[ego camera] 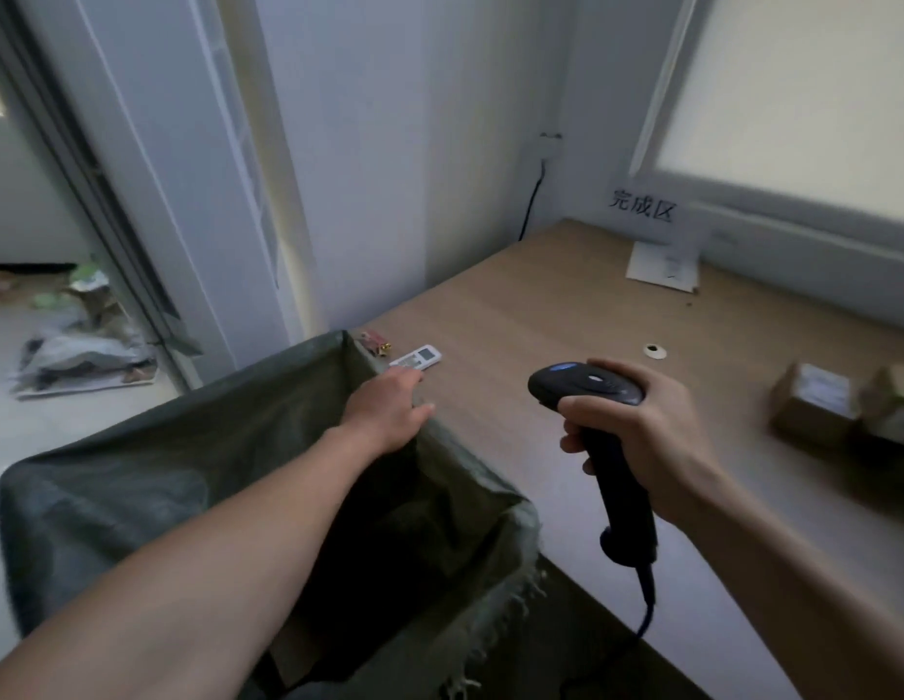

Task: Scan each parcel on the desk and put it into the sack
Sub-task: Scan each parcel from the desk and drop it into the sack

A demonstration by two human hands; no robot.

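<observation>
Holding a black barcode scanner (586,386) by its handle, the right hand (657,437) has its fingers wrapped tight around it. The scanner's head points to the left, above the wooden desk (566,305). A dark cable (647,598) hangs down from the bottom of the handle.

The left hand (386,409) reaches across the open green sack (136,477) to its far rim, right where the sack meets the edge of the desk. We see the back of this hand. Its fingers point away and are blurry, so I cannot tell if they grip the rim or just lie on it.

Two brown parcels sit side by side at the far right of the desk, the left parcel (813,404) and the right parcel (894,401). They are well apart from both hands. The inside of the sack is dark.

A white remote control (417,357) lies on the desk just past the left hand. A white sheet of paper (662,267) lies at the back of the desk, under a sign (641,209) on the wall
</observation>
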